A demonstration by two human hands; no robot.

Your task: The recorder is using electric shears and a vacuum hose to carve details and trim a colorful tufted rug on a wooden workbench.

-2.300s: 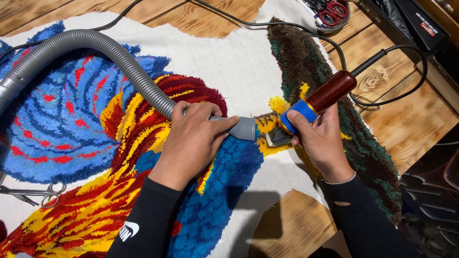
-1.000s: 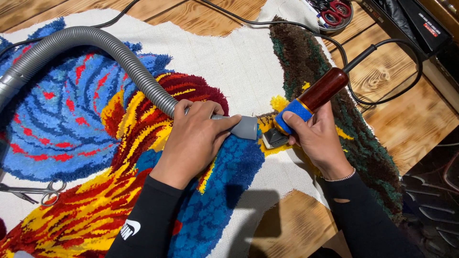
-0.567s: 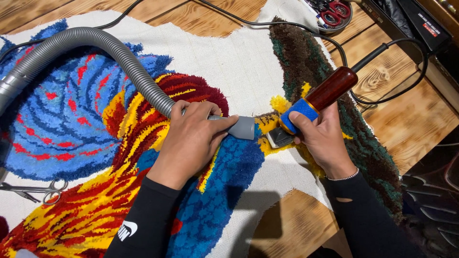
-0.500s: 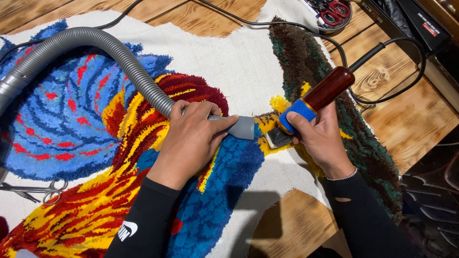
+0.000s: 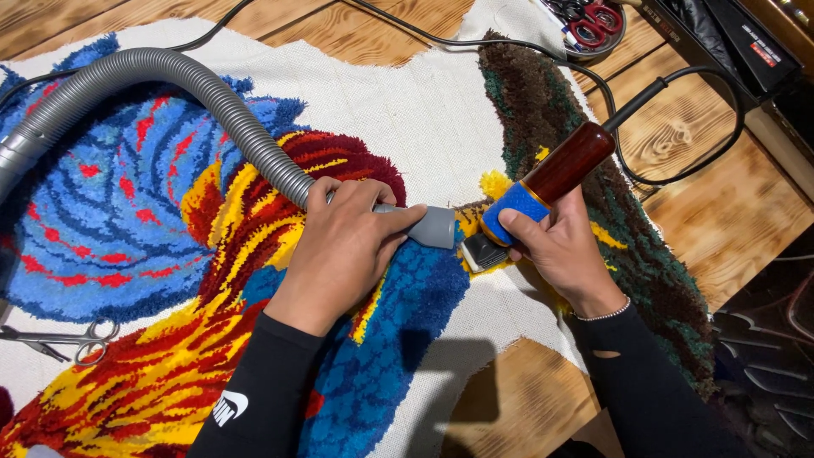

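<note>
Hands are working close together over a tufted rug (image 5: 127, 229) of blue, red and yellow pile on a cream backing, spread across a wooden plank table (image 5: 721, 195). My left hand (image 5: 343, 246) is wrapping around the end of a ribbed grey vacuum hose (image 5: 212, 93), fingers curled and pressing it down, so that its grey plastic nozzle (image 5: 432, 226) is pointing to the right along the rug. My right hand (image 5: 555, 250) is gripping a corded electric trimmer (image 5: 543, 182) with a dark red handle and a blue collar, fingers closed tight around the collar. The trimmer's long axis is running from upper right down to lower left, and its flat black cutting head (image 5: 483, 252) is sitting on a patch of yellow pile, just beside the nozzle mouth, lying a little below and right of it. I am judging the nozzle and the head to be near, perhaps touching; I cannot tell which. The right hand is the nearer one to the cutting spot. Steel scissors (image 5: 59, 339) are lying on the rug's left edge, well apart from both hands.
</note>
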